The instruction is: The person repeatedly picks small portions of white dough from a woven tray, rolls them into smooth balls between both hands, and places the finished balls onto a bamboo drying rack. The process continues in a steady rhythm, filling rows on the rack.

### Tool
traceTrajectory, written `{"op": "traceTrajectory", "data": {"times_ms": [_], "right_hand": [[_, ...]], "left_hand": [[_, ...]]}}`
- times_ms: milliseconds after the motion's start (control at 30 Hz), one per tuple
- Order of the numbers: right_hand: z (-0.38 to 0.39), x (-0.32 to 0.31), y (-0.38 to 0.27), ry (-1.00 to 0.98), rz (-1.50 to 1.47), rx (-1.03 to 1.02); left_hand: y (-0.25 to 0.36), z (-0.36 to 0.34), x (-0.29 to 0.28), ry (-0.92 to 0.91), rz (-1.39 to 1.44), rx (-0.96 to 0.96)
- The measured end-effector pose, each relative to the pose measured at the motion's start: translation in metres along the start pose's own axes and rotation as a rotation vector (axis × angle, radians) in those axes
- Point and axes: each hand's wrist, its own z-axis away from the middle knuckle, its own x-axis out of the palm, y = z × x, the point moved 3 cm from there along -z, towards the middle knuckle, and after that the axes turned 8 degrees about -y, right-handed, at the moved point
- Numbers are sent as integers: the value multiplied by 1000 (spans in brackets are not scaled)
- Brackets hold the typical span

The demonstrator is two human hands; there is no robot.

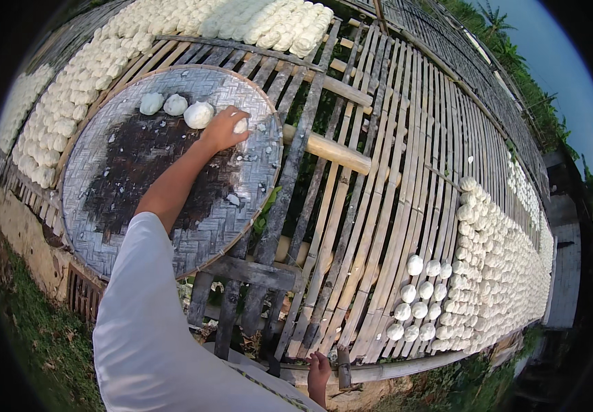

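A round woven bamboo tray (pixel 173 237) lies on the slatted rack at the left, its middle stained dark and scattered with white crumbs. My left hand (pixel 225 128) reaches over its far right part, fingers curled round a small white clump (pixel 241 126). Beside that hand sits a larger rounded white clump (pixel 199 115). Farther left in the same row are two more, a middle white clump (pixel 176 105) and an end white clump (pixel 151 104). Low down near the rack's front edge is my right hand (pixel 318 371), empty, with loosely bent fingers partly apart.
A bamboo slat rack (pixel 379 206) spreads to the right, with gaps between slats and thick bamboo poles (pixel 338 152) beneath. Dense rows of white clumps (pixel 495 275) cover its right side; more white clumps (pixel 104 62) line the far left. Grass (pixel 42 343) lies below.
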Motion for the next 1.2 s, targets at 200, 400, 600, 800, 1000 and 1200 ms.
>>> {"op": "traceTrajectory", "data": {"times_ms": [200, 400, 600, 800, 1000, 1200], "right_hand": [[-15, -3, -46, -28, -69, -26], [-14, 33, -191, -224, -395, -158], [22, 70, -309, -653, -1000, -69], [65, 48, -301, -394, -1366, -361], [92, 63, -284, -110, -789, -876], [86, 65, -293, -139, -1215, -532]], "left_hand": [[23, 2, -16, 96, 187, -164], [193, 31, -87, -554, 956, -70], [383, 111, -127, -1125, 776, 768], [442, 206, -111, -413, 1400, 65], [464, 238, -78, -442, 2429, -665], [464, 217, -74, -316, 2052, -566]]}}
